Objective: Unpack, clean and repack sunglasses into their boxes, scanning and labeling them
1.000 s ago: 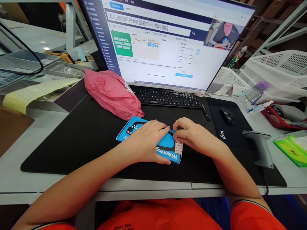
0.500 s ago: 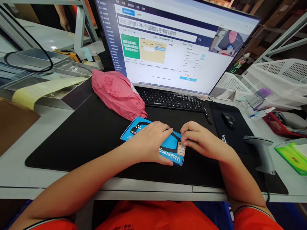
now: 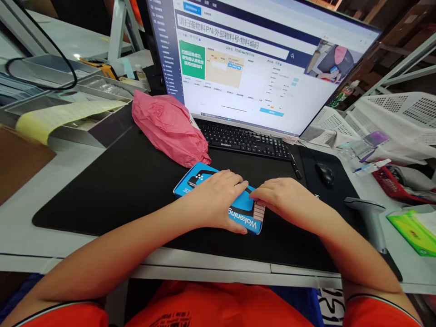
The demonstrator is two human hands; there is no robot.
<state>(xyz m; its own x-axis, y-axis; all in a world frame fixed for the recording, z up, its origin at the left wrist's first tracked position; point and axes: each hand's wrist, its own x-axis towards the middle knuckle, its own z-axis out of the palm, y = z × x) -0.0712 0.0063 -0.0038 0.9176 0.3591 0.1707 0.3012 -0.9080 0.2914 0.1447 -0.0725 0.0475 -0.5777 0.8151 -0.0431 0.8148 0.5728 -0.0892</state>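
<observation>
A blue cardboard box (image 3: pixel 243 202) with "Wakening" printed on it lies flat on the black desk mat (image 3: pixel 102 190). Across its middle rests my left hand (image 3: pixel 218 197), fingers over the far side and thumb along the near side, gripping it. My right hand (image 3: pixel 282 195) is at the right end of the box, its bent fingers close together over the edge. Just beside those fingertips sits a pale label (image 3: pixel 259 211) with lines on it. What the right fingers do at the box's far corner is partly hidden. A crumpled pink plastic bag (image 3: pixel 170 127) lies behind the box.
Behind stand a monitor (image 3: pixel 235 68) and a black keyboard (image 3: pixel 245 141). To the right are a mouse (image 3: pixel 324 174), a barcode scanner (image 3: pixel 369 218), a green packet (image 3: pixel 413 231) and white baskets (image 3: pixel 402 118). Trays (image 3: pixel 98 131) with yellow paper (image 3: pixel 64 119) are at the left.
My right hand has turned palm-down and its fingers have shifted left over the box's end. The left hand still grips the box, and the camera view has shifted slightly.
</observation>
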